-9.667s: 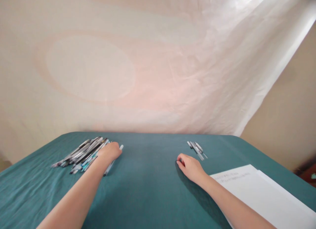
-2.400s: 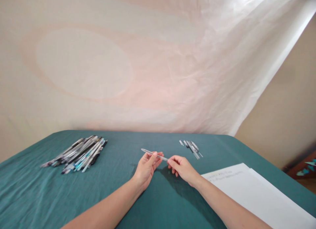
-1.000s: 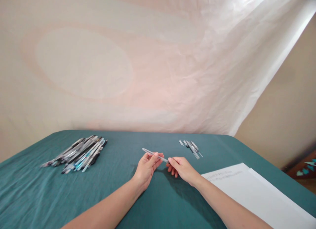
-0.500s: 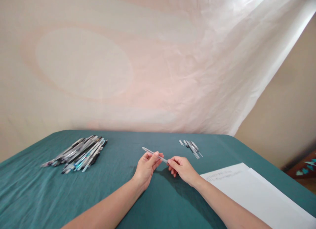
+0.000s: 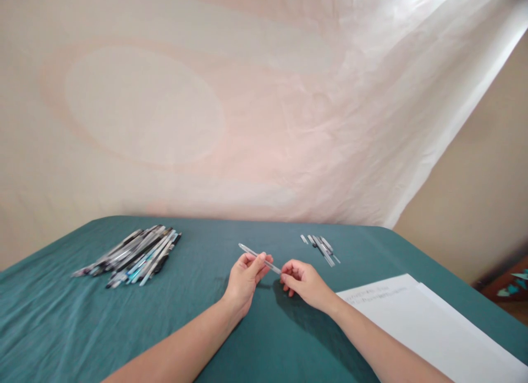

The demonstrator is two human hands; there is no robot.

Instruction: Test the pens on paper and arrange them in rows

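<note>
We had two hands over the counter (image 5: 231,234), which a teal cloth covered, and one pen (image 5: 248,250) between them. Our left hand (image 5: 245,281) was closed on that clear, slim pen, thumb over fingers around its middle, so that one end stuck out tilted up and away beyond the thumb and the other sloped down toward the right. Our right hand (image 5: 303,281) was loosely curled with its fingertips at that lower end; we could not tell whether they gripped it or only met it.

Well to the left of our left hand lay one pile of pens (image 5: 142,253), black, clear, white and a few blue, heaped roughly lengthwise (too tangled for us to count one by one). Just beyond our right hand, and apart from it, lay one small cluster of pen parts (image 5: 324,251); we counted at least five slim pieces, two of them short and pale.

To the right of our right hand we had at least two sheets of paper: a top sheet (image 5: 396,311) with two blurred lines of writing near its far edge, partly behind our forearm, and a lower sheet (image 5: 495,351) showing along its right side. One pale hanging cloth (image 5: 247,124) with an oval pattern rose beyond both hands.
</note>
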